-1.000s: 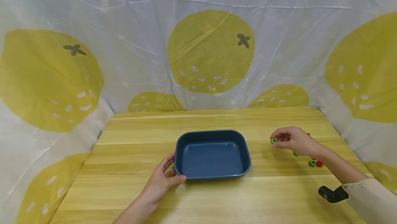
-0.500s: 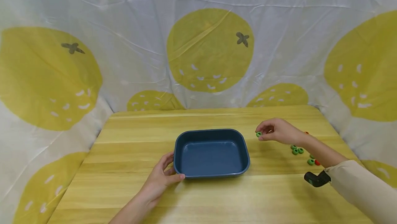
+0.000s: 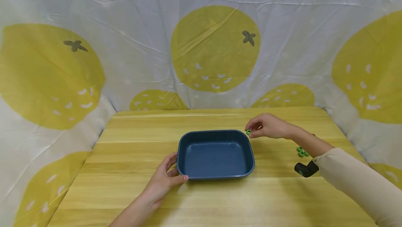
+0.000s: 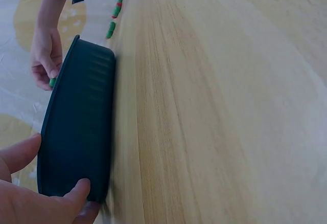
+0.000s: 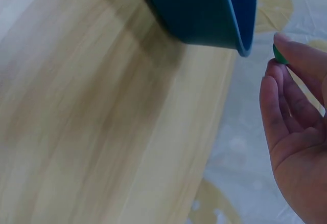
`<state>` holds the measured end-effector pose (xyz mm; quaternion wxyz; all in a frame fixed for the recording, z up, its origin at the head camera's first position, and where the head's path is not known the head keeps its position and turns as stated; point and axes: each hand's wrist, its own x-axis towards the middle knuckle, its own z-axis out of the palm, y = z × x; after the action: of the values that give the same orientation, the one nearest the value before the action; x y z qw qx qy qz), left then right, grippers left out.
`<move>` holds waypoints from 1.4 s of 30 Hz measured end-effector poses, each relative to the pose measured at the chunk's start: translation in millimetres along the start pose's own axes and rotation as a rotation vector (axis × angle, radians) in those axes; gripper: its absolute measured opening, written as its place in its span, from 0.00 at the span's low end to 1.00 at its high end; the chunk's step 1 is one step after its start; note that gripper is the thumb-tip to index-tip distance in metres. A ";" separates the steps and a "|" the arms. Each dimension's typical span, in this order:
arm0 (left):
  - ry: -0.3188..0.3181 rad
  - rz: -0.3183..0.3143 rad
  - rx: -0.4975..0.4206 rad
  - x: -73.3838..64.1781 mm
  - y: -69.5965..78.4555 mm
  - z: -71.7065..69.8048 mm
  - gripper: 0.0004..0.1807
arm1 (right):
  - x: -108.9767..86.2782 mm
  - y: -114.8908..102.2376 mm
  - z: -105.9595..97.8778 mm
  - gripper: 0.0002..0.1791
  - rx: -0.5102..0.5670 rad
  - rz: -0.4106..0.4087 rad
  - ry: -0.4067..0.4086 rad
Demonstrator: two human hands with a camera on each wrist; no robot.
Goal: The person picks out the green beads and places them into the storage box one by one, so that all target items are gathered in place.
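A dark blue rectangular tub [image 3: 215, 159] stands on the wooden table, with no contents seen inside. My left hand [image 3: 163, 178] holds it by its near left corner, thumb at the front rim and fingers along the left side. Between thumb and fingertips my right hand [image 3: 270, 125] pinches a small green bead [image 3: 248, 132] with a hole in it. That hand is just beyond the tub's far right corner, above the table. In the right wrist view the green bead [image 5: 279, 55] is mostly covered by the fingers, apart from the tub's rim [image 5: 244, 50].
Several green beads [image 3: 300, 151] lie on the right of the table [image 3: 220, 202], partly behind the right forearm. Red ones show among the beads [image 4: 117, 8] in the left wrist view. A black device [image 3: 306, 168] sits at the right sleeve. A fruit-patterned curtain [image 3: 216, 49] hangs behind.
My right hand has carried the green bead leftward and away from me, up to the tub's far right corner. The left hand and the tub have stayed in place.
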<state>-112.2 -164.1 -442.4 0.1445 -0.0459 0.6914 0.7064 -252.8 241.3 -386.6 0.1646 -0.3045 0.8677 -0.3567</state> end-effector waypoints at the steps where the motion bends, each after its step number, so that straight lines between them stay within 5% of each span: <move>1: 0.001 0.000 0.000 -0.4 0.0 0.0 0.50 | 3.3 -1.5 0.7 0.12 -0.001 -0.007 -0.007; 18: 0.000 0.005 0.001 -1.5 -0.4 -1.2 0.50 | 53.8 -28.8 13.5 0.12 -0.032 -0.170 -0.078; 42: -0.011 -0.004 -0.004 0.4 -1.2 -1.9 0.49 | 114.9 -61.8 50.2 0.13 -0.079 -0.289 -0.179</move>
<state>-112.5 -166.0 -443.7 0.1495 -0.0435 0.6892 0.7077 -289.5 106.4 -384.8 0.1764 -0.4628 0.8101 -0.3137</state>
